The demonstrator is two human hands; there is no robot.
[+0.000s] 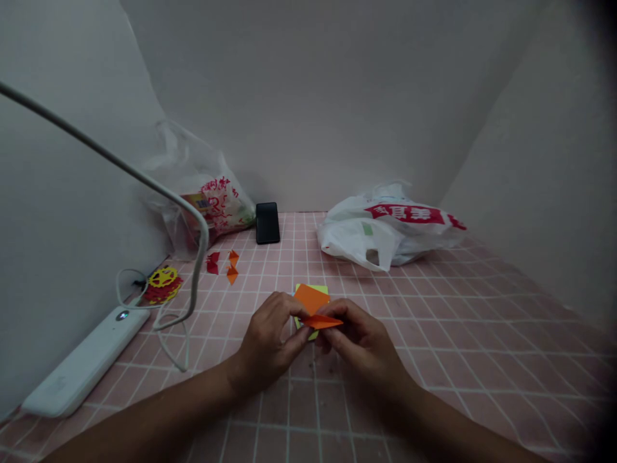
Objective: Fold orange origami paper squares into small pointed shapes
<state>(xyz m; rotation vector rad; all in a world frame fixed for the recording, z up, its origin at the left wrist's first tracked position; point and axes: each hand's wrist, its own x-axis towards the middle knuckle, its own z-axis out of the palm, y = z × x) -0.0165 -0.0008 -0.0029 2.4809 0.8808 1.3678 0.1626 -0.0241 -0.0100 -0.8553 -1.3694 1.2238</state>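
Between my two hands is a small piece of folded orange paper (324,321), pointed toward the right. My left hand (276,331) pinches its left end between thumb and fingers. On the other side, my right hand (362,339) grips it near the right tip, its lower fingers curled under. Just below and behind lies a small stack of coloured paper (312,297), an orange sheet on top and yellow edges showing. Farther left on the tiled surface rest two little folded orange paper pieces (232,274) and a red one (213,262).
A black phone (268,223) lies at the back. Plastic bags stand at back left (219,206) and back right (385,225). On the left are red and yellow cut-out shapes (164,283), a white elongated device (87,363) and a pale cable (200,247) arching through the foreground.
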